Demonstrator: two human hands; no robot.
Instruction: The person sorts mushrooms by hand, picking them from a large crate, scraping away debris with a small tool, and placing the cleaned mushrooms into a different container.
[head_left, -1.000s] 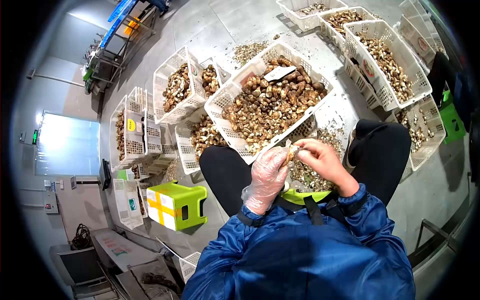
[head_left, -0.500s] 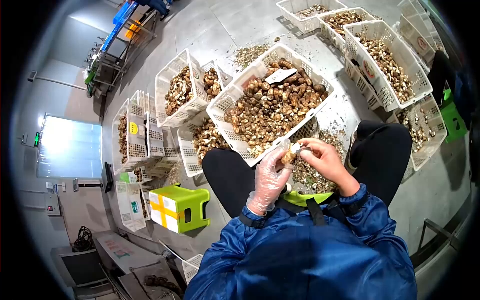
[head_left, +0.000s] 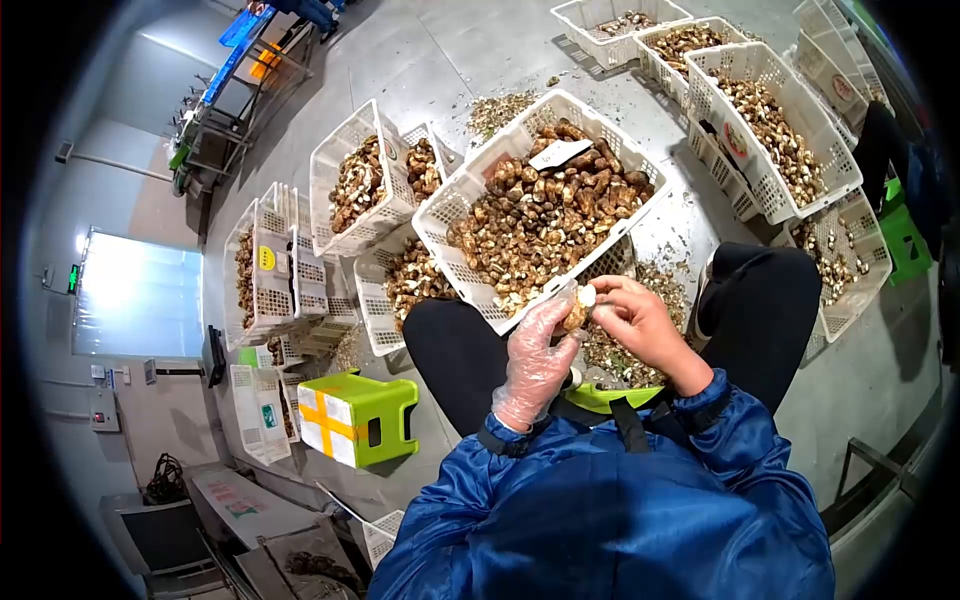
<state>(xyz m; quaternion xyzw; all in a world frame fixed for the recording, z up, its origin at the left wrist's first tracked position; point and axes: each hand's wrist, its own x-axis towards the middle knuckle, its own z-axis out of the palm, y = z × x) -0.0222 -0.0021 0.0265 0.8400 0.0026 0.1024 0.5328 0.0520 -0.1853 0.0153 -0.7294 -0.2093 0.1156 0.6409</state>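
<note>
Mushroom [head_left: 575,318] pinched in the left hand's [head_left: 532,370] fingers, near the crate [head_left: 610,130]; right hand's [head_left: 645,325] fingers curl by its pale end, grip unclear from here. That slick plastic glove [head_left: 515,405] could let it slip into the scraps [head_left: 615,360]

I see two hands: one left hand [head_left: 532,365] and one right hand [head_left: 645,325]. There is one glove, on the left. One lump [head_left: 577,314] is in my grip. In front is one big crate [head_left: 480,297], with one white card [head_left: 560,154] on its lumps [head_left: 545,215]. Those lumps are too many to count. To its left, three crates [head_left: 330,222] with lumps show well. To its right, I count four [head_left: 745,157]. More crates are piled at both sides, too hidden to count. I see two green stools [head_left: 386,415], one on each side, and one yellow round sticker [head_left: 267,257].
</note>
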